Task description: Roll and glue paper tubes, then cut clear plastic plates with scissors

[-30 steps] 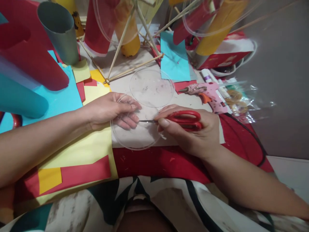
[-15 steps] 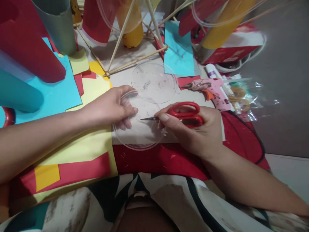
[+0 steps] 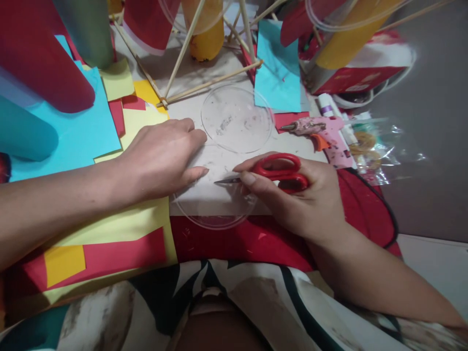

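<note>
My right hand (image 3: 292,195) is closed round red-handled scissors (image 3: 278,174), blades together and pointing left over a clear plastic disc (image 3: 215,209) lying on the white board. My left hand (image 3: 161,158) lies palm down on the left part of that disc, fingers curled over its edge. A second clear disc (image 3: 237,117) lies just beyond, close to my left fingertips.
A pink glue gun (image 3: 318,131) and a plastic bag lie to the right. Rolled paper tubes in red, teal and grey stand at the left. Bamboo sticks (image 3: 212,80) and yellow tubes rise at the back. Sheets of blue (image 3: 280,68), yellow and red paper cover the surface.
My left hand has turned palm down and slid over the near disc, covering more of it. The scissors have stayed almost in place, tip near my left fingers.
</note>
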The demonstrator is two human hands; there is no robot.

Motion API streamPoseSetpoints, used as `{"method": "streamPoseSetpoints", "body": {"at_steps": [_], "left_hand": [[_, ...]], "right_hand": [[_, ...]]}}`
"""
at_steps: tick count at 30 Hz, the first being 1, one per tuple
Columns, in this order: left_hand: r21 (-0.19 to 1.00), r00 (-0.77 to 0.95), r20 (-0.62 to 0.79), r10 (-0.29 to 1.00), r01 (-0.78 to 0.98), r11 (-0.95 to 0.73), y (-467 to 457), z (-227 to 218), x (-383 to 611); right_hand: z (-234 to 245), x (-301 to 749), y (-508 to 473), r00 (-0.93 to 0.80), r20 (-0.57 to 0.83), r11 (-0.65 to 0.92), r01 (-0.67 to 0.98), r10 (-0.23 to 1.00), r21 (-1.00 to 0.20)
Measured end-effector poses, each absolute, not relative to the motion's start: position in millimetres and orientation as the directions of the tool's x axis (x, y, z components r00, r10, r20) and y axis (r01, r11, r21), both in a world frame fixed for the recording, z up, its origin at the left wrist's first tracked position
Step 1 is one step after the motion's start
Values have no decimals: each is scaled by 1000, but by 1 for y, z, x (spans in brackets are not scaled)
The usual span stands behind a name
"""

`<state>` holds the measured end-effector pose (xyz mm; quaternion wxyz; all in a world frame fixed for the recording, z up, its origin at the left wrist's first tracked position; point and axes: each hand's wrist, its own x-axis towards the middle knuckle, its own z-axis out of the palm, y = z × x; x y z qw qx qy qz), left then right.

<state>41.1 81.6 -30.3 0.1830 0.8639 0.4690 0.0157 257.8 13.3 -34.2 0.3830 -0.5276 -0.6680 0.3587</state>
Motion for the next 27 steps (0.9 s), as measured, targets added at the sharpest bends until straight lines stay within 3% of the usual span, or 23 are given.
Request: {"method": "streamPoseSetpoints", "body": {"at_steps": [6, 10, 13, 17, 27], "left_hand": [[389, 579, -129, 805, 777, -496, 83, -33, 39], [374, 572, -145, 807, 787, -491, 84, -31, 40], [358, 579, -139, 804, 786, -504, 84, -29, 40], [324, 582, -126, 803, 789, -521, 83, -30, 39], [323, 685, -66, 725, 702, -634, 83, -37, 39]], "right_hand": [[-30, 263, 16, -36, 196, 193, 414, 980, -890], [-35, 269, 32, 130, 256, 232, 173, 958, -957], [-37, 276, 47, 230, 158, 160, 7, 960, -987], [-42, 285, 58, 211, -22, -3, -92, 977, -996], [-61, 279, 67, 81, 23, 36, -161, 996, -986]]}}
